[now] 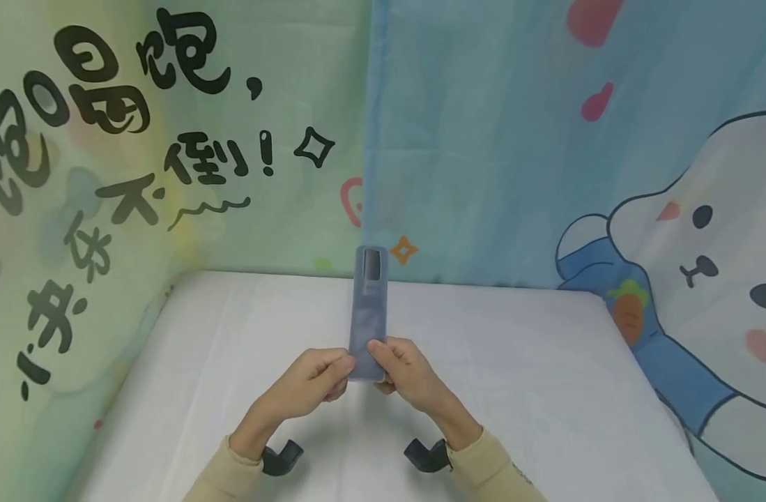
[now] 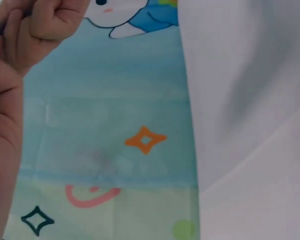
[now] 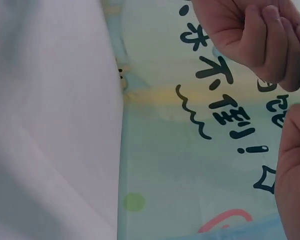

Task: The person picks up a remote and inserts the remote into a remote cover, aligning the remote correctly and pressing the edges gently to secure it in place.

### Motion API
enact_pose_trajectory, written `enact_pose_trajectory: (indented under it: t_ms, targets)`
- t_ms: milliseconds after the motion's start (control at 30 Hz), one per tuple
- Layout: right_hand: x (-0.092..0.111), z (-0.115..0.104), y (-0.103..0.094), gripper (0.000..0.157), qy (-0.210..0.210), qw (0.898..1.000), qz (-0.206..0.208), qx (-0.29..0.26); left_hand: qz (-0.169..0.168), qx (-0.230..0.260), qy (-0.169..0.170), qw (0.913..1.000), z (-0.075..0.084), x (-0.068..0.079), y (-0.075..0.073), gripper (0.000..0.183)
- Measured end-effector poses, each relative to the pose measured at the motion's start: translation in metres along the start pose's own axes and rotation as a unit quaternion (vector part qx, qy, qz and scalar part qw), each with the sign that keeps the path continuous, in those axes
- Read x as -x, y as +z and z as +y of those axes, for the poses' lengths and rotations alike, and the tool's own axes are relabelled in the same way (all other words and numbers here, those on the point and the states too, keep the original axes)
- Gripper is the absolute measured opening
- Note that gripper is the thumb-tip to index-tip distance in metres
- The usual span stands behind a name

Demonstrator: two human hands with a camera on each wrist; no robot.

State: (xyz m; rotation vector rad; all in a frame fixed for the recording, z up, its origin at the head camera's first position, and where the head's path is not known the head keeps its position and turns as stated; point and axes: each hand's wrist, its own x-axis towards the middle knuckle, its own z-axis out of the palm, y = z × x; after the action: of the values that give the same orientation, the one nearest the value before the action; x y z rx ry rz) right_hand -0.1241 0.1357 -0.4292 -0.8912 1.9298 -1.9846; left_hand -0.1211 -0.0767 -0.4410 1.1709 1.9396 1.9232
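Observation:
A slim blue-grey remote control (image 1: 370, 314) in a translucent cover stands nearly upright above the table, a small dark display at its top end. My left hand (image 1: 310, 382) pinches its lower left edge between thumb and curled fingers. On the lower right, my right hand (image 1: 414, 376) grips it with the thumb laid over its front and the fingers behind. In the left wrist view my left hand (image 2: 2, 145) shows at the left edge, with only a blue sliver of the remote visible. The right wrist view shows my right hand (image 3: 296, 175) and curled left fingers (image 3: 275, 42).
A white-covered table (image 1: 282, 314) lies below the hands. Behind it hangs a printed curtain (image 1: 470, 160) with lettering on the left and a cartoon animal on the right. Dark curved wrist mounts (image 1: 284, 458) stick out inward near both sleeves.

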Motion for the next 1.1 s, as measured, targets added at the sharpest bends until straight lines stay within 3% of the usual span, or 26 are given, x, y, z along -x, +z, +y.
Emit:
enact_pose_trajectory:
  t_ms: [200, 333, 533, 767, 867, 1000, 1100]
  targets:
    - [0.0011, -0.0012, 0.0001, 0.045, -0.005, 0.998, -0.050, -0.033, 0.000, 0.057, 0.048, 0.9973, -0.0052, 0.0007, 0.0040, 0.039]
    - [0.0020, -0.0024, -0.0014, 0.044, -0.004, 0.997, -0.066, -0.039, 0.004, 0.054, 0.061, 0.9967, -0.0061, -0.0020, 0.0038, 0.038]
    - [0.0048, -0.0023, -0.0043, 0.044, -0.009, 0.996, -0.081, -0.041, -0.003, 0.054, 0.025, 0.9982, -0.0033, -0.0039, 0.0036, 0.038]
    - [0.0096, 0.0049, -0.0041, 0.042, -0.018, 0.998, -0.044, -0.039, 0.003, 0.020, -0.013, 0.9997, -0.0056, -0.0027, 0.0071, 0.038]
    - [0.0081, 0.0024, -0.0041, 0.043, -0.026, 0.997, -0.058, -0.038, 0.009, 0.032, 0.004, 0.9994, -0.0036, -0.0024, 0.0078, 0.040]
    - [0.0055, -0.0013, -0.0045, 0.044, -0.042, 0.993, -0.100, -0.046, 0.010, 0.056, 0.052, 0.9971, -0.0010, -0.0021, 0.0065, 0.041]
    - [0.0030, -0.0022, -0.0049, 0.044, -0.047, 0.989, -0.129, -0.054, 0.010, 0.066, 0.063, 0.9958, 0.0005, -0.0016, 0.0051, 0.040]
